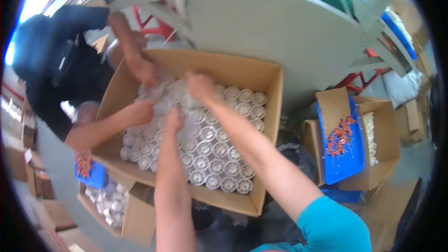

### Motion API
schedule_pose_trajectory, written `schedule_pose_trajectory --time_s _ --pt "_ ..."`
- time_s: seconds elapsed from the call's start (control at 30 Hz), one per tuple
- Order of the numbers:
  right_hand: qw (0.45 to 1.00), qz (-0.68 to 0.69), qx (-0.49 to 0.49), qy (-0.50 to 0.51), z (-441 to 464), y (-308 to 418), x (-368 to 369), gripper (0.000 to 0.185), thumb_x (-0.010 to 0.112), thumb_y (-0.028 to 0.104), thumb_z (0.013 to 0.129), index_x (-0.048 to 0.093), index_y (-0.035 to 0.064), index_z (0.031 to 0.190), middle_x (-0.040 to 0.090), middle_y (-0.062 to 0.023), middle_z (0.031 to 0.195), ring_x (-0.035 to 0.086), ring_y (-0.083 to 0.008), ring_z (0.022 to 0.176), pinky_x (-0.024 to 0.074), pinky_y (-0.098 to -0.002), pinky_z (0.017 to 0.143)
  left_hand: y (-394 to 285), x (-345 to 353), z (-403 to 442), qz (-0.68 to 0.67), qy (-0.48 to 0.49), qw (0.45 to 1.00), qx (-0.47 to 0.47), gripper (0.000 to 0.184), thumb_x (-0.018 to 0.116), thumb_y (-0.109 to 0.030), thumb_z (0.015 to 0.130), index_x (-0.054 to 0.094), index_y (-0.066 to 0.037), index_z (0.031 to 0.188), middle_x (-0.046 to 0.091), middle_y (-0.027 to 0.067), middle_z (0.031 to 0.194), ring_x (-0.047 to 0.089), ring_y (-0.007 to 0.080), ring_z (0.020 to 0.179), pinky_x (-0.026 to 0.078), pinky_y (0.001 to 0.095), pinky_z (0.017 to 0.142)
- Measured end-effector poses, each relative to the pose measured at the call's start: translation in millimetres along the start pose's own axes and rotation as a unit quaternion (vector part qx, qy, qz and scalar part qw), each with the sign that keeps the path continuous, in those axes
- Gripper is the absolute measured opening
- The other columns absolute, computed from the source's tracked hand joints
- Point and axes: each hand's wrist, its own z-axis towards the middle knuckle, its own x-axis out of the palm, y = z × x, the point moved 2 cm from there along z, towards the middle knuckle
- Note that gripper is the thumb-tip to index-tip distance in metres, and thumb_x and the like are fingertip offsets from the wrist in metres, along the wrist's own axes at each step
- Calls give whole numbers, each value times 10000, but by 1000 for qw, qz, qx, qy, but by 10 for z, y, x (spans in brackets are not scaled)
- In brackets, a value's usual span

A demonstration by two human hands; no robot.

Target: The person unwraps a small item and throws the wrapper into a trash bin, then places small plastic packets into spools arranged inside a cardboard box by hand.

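Observation:
A large cardboard box (242, 65) holds rows of round, clear-and-white parts (217, 165) standing close together. Over the parts on its left side lies a crumpled, see-through plastic sheet (163, 105). My left hand (174, 120) is closed on the plastic near the middle of the box. Farther up, my right hand (201, 87) is blurred, with its fingers bent at the plastic's upper right edge; what it holds is hidden. A co-worker's two hands (141, 113) are at the plastic on the left, apart from mine.
The co-worker (70, 70) crouches at the box's left side. A grey machine panel (280, 23) rises behind the box. On the right, a blue tray (343, 168) with red-orange parts rests on another box (385, 135). White pieces (109, 203) fill a box at lower left.

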Motion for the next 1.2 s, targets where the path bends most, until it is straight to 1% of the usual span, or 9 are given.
schedule_pose_trajectory --time_s 0.1,0.23,0.33,0.5,0.63,0.77,0.83,0.97,1.2 --pt "994 -85 -21 64 -26 -185 390 218 513 62 801 660 43 961 662 -224 966 642 -363 954 514 -470 794 -143 -77 7 19 33 999 -18 240 653 -233 782 678 -54 939 653 221 977 612 389 961 487 473 817" --pt "993 -38 23 112 -96 -200 237 218 523 59 796 685 36 941 658 -213 1012 630 -344 1003 514 -459 814 35 82 105 -36 -12 999 24 230 611 -190 790 679 -7 912 646 255 929 619 390 950 482 458 804" --pt "993 -49 17 103 -14 -230 215 199 550 69 781 686 33 921 666 -201 986 633 -347 990 512 -462 813 64 37 104 -151 -38 988 7 248 591 -173 805 673 25 929 668 227 861 658 317 856 488 406 751" --pt "997 59 -5 43 172 -294 364 182 584 121 769 682 48 905 668 -201 918 638 -372 907 507 -463 784 32 -46 117 -355 -69 932 10 240 550 -155 863 663 49 916 634 49 778 555 135 712 455 310 643" --pt "976 173 69 -109 105 -10 -58 210 534 145 811 626 49 973 654 -244 885 630 -421 872 493 -508 776 -237 -292 98 -683 -60 725 -69 230 499 -153 908 639 28 936 626 35 813 550 113 737 443 296 635" --pt "985 119 94 -84 8 120 -219 249 524 207 823 635 78 1004 656 -232 941 621 -412 925 484 -508 807 -543 -395 101 -270 -223 932 94 241 526 -185 867 616 25 945 669 182 904 646 274 835 489 366 737" --pt "995 62 77 -25 17 39 -125 271 519 226 825 646 88 1021 657 -225 975 616 -406 955 482 -501 821 -591 -312 108 -120 -115 986 25 276 557 -181 811 596 -4 1021 650 212 991 630 325 930 483 418 811" --pt "998 -10 37 45 20 -201 196 303 518 198 807 671 107 1052 654 -222 1013 614 -397 983 473 -477 878 -357 44 196 11 -4 1000 -25 294 561 -192 788 600 -34 1032 636 228 1036 601 373 999 475 476 845" --pt "994 -3 -38 105 327 -85 418 315 543 133 771 673 107 1057 648 -201 1062 608 -368 1020 465 -458 906 -367 47 276 19 -42 998 -49 231 603 -216 778 643 -50 935 668 177 971 643 337 932 508 467 796"
